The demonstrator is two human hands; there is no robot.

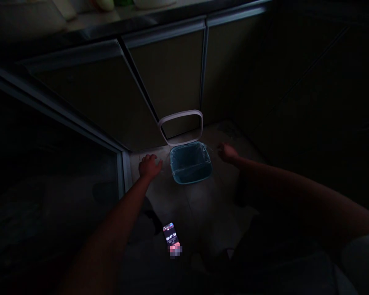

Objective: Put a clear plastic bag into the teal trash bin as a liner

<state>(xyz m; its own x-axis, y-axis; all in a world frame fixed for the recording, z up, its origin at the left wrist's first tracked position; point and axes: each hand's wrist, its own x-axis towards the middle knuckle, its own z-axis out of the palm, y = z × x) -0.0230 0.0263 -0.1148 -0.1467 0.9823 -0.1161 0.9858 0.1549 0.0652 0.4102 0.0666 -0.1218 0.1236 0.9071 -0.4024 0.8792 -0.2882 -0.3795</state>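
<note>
Two hands point(149, 166) flank blue bin point(190, 176)

Left hand point(149, 166) and right hand point(228, 152) hover just beside the bin, which sits on a tile floor point(197, 209) and is lined with clear plastic point(187, 157). Its white lid frame point(180, 127) stands raised against cabinets point(169, 73). Fingers point(149, 159) curl narrowly; dim light hides whether they hold the plastic. A phone point(171, 237) lies nearby.

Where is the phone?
In the head view, the phone lies on the floor at lower centre, below and slightly right of the left hand, and nearer the camera than the blue bin.
</note>
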